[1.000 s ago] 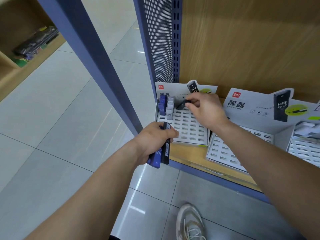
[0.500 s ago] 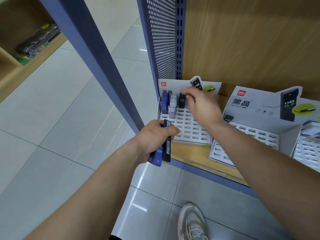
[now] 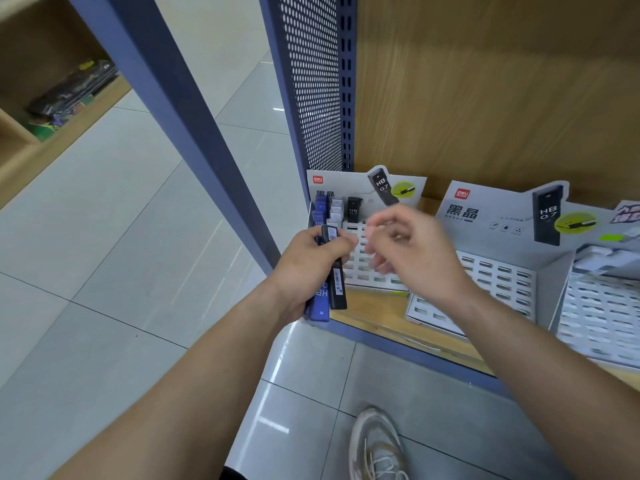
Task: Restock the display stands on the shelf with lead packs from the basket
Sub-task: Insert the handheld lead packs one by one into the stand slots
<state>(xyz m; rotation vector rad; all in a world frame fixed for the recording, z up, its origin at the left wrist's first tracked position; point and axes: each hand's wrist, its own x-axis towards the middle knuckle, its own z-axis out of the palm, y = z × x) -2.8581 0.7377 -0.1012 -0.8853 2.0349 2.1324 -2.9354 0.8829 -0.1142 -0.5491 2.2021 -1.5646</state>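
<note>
Head view: two lead packs in the left hand, right hand free above the stand

The left hand [image 3: 308, 268] grips two lead packs side by side, fingers and thumb curled round them: one blue pack [image 3: 320, 303] and one black pack [image 3: 337, 285], both upright, their lower ends sticking out below the fist. They are held at the near left corner of the left display stand [image 3: 363, 277]. The right hand [image 3: 415, 254] hangs just right of the left hand, above that stand's slotted grid; it is blurred, its fingers loosely curled, and nothing shows between them.

At the far left of this stand, packs stand in three columns: blue packs [image 3: 319, 211] leftmost, at least two; pale packs [image 3: 335, 213] next, about three, too blurred for a sure count; and one black pack marked HB 0.7 [image 3: 354, 209] to their right. The other slots in sight are unfilled.

Three stands show in all on the wooden shelf [image 3: 374, 310]: the left one, a middle stand [image 3: 491, 278] just beside it, and a right stand [image 3: 602, 306] cut by the picture's edge, with pale boxes at its far end.

Behind the left stand rises one perforated blue panel [image 3: 311, 81]. One white shoe [image 3: 375, 445] stands on the tiled floor [image 3: 104, 237] near the shelf.
</note>
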